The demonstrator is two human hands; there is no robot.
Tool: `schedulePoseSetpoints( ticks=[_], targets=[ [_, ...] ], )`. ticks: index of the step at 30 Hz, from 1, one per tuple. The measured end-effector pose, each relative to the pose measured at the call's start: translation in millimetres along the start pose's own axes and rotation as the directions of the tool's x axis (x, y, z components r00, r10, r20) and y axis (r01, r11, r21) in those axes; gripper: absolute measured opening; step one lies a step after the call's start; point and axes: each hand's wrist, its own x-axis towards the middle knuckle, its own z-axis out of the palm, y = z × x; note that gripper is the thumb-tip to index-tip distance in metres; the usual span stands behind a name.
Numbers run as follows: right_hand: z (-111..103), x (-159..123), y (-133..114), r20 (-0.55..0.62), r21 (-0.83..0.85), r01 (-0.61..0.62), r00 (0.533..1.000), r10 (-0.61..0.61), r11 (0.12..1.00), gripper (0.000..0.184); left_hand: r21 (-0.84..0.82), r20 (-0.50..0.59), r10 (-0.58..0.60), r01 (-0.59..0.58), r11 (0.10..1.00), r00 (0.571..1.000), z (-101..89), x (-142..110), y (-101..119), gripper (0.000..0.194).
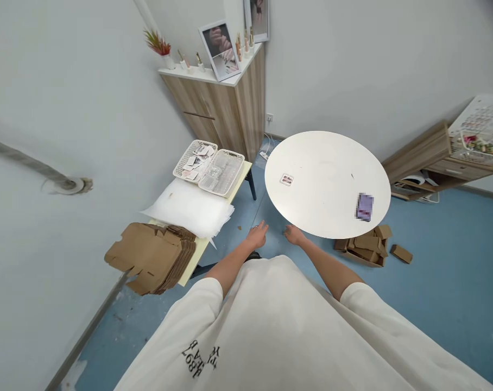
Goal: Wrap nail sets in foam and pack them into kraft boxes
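Note:
My left hand (258,234) hangs in the air over the blue floor, between the side table and the round table. Its fingers are stretched out and apart, and nothing is in it. Close to the near left edge of the white round table (323,163) is my right hand (294,234), its fingers loosely bent, with no object visible in them. Whether it touches the table edge I cannot tell. On the round table lie a small clear case with dark reddish pieces (286,179) and, at the right, a blurred purple item (364,207).
At left, a pale yellow side table (241,175) bears white baskets (195,144) with cards and clear packs, white foam sheets (189,206) and flat cardboard boxes (149,255). A wooden cabinet (214,108) stands behind. A cardboard box (364,247) sits on the floor right.

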Motion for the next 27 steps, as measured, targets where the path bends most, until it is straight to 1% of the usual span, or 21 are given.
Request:
schedulePoseSetpoints(
  ticks=[3,7,10,14,16,18,20,22,27],
  targets=[
    [10.6,3.7,-29.5,0.061,-0.024,0.028,0.998,-0.026,0.999,0.054,-0.024,-0.040,-0.048,0.047,0.999,0.998,-8.2,-14.0,-24.6,0.058],
    [25.8,15.8,-76.7,0.070,-0.020,0.116,0.991,-0.114,0.993,0.051,-0.068,-0.084,-0.100,0.095,0.993,0.991,-19.5,-32.7,-63.0,0.057],
    [40.3,27.2,-117.7,0.066,-0.027,0.147,0.987,-0.145,0.989,0.049,-0.073,-0.119,-0.151,0.143,0.987,0.981,-23.2,-48.8,-97.5,0.055],
    [63.0,39.8,-174.8,0.060,-0.025,0.192,0.980,-0.190,0.981,0.047,-0.078,-0.175,-0.201,0.190,0.979,0.964,-25.5,-70.2,-150.0,0.050],
    [74.8,44.9,-200.6,0.051,-0.011,0.218,0.975,-0.217,0.976,0.047,-0.073,-0.182,-0.219,0.209,0.975,0.959,-26.5,-78.1,-174.6,0.045],
    [86.4,50.0,-223.1,0.040,0.013,0.223,0.974,-0.224,0.975,0.046,-0.066,-0.169,-0.227,0.219,0.974,0.959,-26.9,-83.1,-194.7,0.041],
    [97.3,55.6,-241.9,0.029,0.046,0.215,0.976,-0.216,0.976,0.045,-0.063,-0.148,-0.226,0.219,0.974,0.963,-26.7,-85.5,-209.0,0.038],
    [106.8,62.4,-257.5,0.016,0.080,0.195,0.980,-0.197,0.978,0.044,-0.066,-0.124,-0.221,0.215,0.974,0.967,-26.0,-86.6,-218.1,0.038],
    [124.3,83.0,-285.3,-0.029,0.139,0.125,0.992,-0.122,0.982,0.044,-0.083,-0.077,-0.193,0.187,0.979,0.978,-22.7,-90.1,-229.2,0.044]
  ],
)
